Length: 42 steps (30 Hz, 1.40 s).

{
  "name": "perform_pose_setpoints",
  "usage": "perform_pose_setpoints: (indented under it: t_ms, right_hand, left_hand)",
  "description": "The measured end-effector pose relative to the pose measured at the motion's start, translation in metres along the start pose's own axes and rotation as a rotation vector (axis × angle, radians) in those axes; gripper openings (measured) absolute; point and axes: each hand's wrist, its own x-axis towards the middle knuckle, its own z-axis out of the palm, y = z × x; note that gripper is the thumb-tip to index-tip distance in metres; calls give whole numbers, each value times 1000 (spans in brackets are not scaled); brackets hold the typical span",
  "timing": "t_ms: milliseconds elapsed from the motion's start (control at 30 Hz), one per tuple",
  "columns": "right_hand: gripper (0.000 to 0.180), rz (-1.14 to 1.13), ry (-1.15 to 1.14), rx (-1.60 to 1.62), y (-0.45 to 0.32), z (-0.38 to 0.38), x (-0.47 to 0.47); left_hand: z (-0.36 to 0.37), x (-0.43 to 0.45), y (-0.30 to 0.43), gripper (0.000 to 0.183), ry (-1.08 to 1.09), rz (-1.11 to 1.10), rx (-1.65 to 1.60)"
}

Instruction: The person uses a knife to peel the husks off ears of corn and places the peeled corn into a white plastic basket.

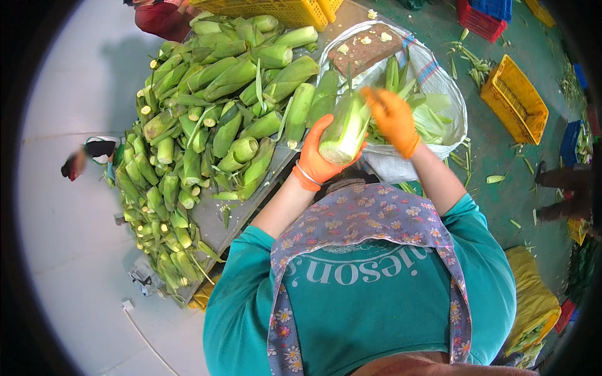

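An ear of corn in green husk [342, 129] rests in my left hand [316, 157], which wears an orange glove and wraps its lower side. The pale cut base faces me, and a whitish strip of inner husk shows along its right side. At the ear's upper right is my right hand [395, 120], also gloved in orange. Its fingers are blurred, so whether they pinch a husk leaf is unclear. Beneath and beyond that hand, loose green husk leaves [430, 124] fill part of an open white woven sack [454, 94].
To the left, a big heap of unhusked corn [225, 80] covers a metal table [216, 225]. A brown block [367, 49] bearing pale cut pieces lies by the sack. Yellow crates [268, 11] stand beyond. Another yellow crate [515, 101] sits on the green floor. Other people are at the edges.
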Motion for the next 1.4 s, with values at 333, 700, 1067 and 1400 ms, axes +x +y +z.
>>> perform_pose_setpoints:
  t_ms: [333, 700, 1067, 1400]
  right_hand:
    - [52, 849, -181, 742, 11, -52, -2]
    - [52, 848, -199, 794, -28, -21, -32]
    - [33, 838, -333, 1057, -16, -42, -34]
    - [30, 686, -67, 1054, -10, -29, -34]
  left_hand:
    - [19, 8, -8, 73, 42, 187, 27]
    - [8, 36, -18, 60, 216, 298, 1102]
    - [18, 28, -9, 62, 73, 112, 949]
    - [0, 28, -4, 61, 15, 221, 887]
